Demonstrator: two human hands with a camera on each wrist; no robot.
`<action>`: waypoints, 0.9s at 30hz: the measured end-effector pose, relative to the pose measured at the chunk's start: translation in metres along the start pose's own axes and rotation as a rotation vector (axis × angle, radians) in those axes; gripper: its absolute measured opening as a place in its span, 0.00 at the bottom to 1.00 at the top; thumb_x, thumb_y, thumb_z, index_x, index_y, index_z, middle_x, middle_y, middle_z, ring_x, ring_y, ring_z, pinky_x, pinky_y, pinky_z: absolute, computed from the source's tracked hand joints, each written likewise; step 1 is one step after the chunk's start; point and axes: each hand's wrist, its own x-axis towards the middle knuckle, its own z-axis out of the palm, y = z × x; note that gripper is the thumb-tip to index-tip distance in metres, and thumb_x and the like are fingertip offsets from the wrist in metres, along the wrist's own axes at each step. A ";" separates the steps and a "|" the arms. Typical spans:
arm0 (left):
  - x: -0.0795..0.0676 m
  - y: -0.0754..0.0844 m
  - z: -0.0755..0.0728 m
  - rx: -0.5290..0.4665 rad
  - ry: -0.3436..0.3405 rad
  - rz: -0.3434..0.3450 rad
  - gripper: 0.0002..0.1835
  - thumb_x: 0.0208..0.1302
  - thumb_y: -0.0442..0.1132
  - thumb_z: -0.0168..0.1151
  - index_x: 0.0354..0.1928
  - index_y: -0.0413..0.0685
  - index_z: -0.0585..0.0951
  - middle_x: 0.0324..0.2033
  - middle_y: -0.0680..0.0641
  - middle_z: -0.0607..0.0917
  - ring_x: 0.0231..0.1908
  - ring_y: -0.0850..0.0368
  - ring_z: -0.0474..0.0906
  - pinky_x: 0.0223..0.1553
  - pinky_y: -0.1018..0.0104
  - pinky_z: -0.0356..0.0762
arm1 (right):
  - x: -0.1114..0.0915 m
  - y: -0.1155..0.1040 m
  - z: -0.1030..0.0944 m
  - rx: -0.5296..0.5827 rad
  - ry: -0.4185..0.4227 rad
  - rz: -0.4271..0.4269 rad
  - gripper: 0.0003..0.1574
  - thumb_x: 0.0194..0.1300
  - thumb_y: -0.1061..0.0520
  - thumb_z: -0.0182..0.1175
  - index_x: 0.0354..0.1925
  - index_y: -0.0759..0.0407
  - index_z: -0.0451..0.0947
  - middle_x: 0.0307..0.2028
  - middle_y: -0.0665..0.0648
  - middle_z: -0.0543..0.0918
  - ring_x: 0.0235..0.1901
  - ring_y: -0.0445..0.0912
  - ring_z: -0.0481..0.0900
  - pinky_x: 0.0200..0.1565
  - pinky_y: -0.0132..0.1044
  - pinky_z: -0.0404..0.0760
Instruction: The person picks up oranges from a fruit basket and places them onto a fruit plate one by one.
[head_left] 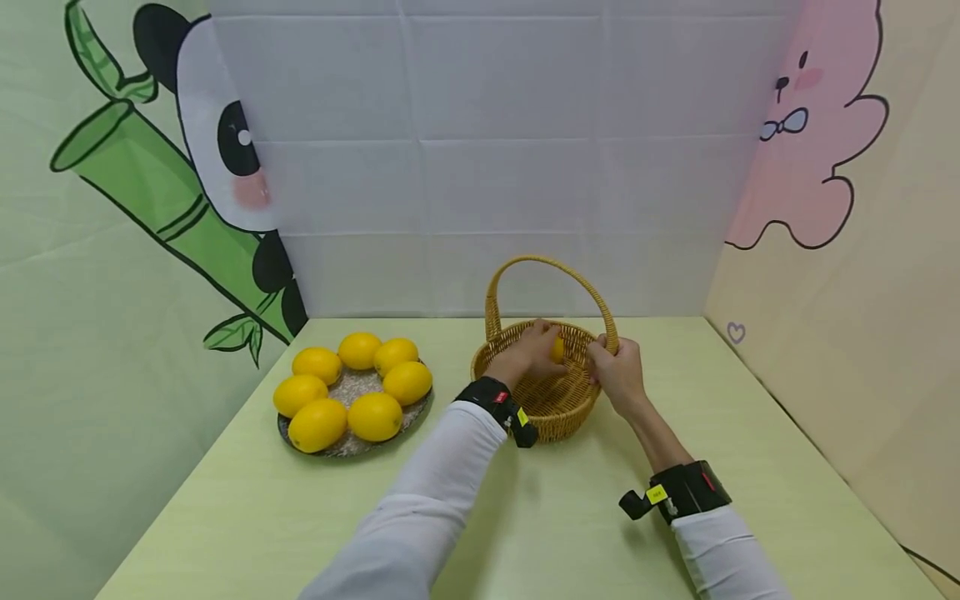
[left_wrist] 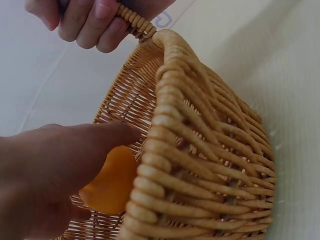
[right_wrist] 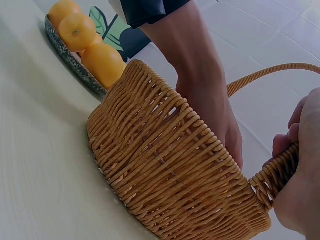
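A round wicker basket (head_left: pixel 555 427) with a tall arched handle (head_left: pixel 540 260) stands on the table at the middle. My left hand (head_left: pixel 534 352) reaches down inside it and holds a yellow lemon (left_wrist: pixel 111 182) between thumb and fingers. Only a small part of that lemon shows in the head view. On the basket's right side, my right hand (head_left: pixel 621 372) grips the lower end of the handle, its fingers (left_wrist: pixel 75 22) curled round the woven part. From the right wrist view, the basket wall (right_wrist: pixel 165 165) hides the left fingertips.
Left of the basket, a speckled plate (head_left: pixel 351 387) with a dark rim bears several lemons (head_left: pixel 318 425) set in a ring. A light wooden-look table (head_left: pixel 570 533) carries everything. Fabric panels with cartoon animals (head_left: pixel 217 150) stand behind and at both sides.
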 end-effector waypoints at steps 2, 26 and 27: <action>0.000 0.000 0.000 0.025 0.007 0.000 0.42 0.70 0.53 0.66 0.80 0.49 0.61 0.73 0.43 0.58 0.68 0.46 0.61 0.61 0.55 0.75 | 0.000 0.000 0.000 -0.002 0.000 -0.006 0.24 0.68 0.72 0.49 0.15 0.62 0.66 0.08 0.50 0.70 0.11 0.64 0.65 0.09 0.38 0.72; 0.003 -0.012 0.010 0.051 0.120 -0.001 0.30 0.63 0.48 0.72 0.67 0.54 0.77 0.63 0.44 0.69 0.54 0.49 0.71 0.48 0.59 0.80 | 0.001 -0.002 0.001 -0.016 0.005 -0.018 0.22 0.68 0.72 0.49 0.16 0.68 0.66 0.09 0.54 0.70 0.13 0.68 0.64 0.11 0.40 0.74; 0.003 -0.012 0.010 0.052 0.120 -0.001 0.31 0.63 0.49 0.73 0.67 0.54 0.77 0.62 0.44 0.69 0.53 0.50 0.71 0.48 0.60 0.80 | 0.001 -0.002 0.001 -0.017 0.006 -0.018 0.22 0.68 0.72 0.49 0.16 0.69 0.66 0.09 0.54 0.70 0.13 0.68 0.64 0.11 0.40 0.74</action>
